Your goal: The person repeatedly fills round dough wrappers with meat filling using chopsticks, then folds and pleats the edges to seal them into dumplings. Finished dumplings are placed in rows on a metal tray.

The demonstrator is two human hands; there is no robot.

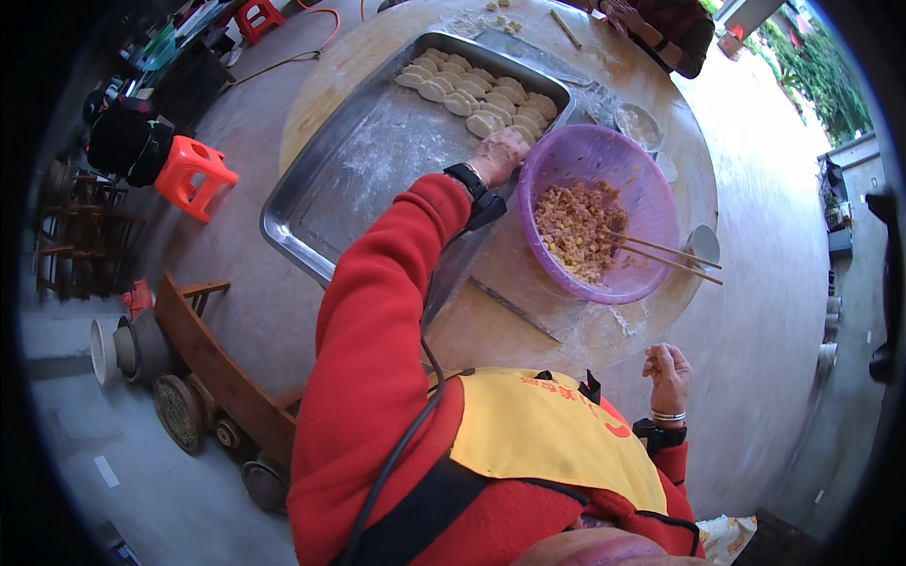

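My left hand (501, 152) reaches over the right edge of a large metal tray (318, 191). Its fingers are at the dumpling nearest to me, at the end of a row; whether they grip it is hard to see. Several rows of folded dumplings (460, 103) lie at the tray's far end, and flour dusts its bare part. Beside the hand stands a purple plastic bowl (601, 145) of minced filling (577, 226), with two wooden chopsticks (669, 260) resting in it. My right hand (667, 371) is raised off the table's near edge, fingers curled, with nothing visible in it.
The round wooden table (453, 347) carries a white cup (703, 245), a bowl of flour (638, 126), a rolling pin (565, 28) and dough pieces (506, 23). Across it is another person's arm (648, 32). A red plastic stool (195, 177) and a wooden bench (219, 361) stand on the left.
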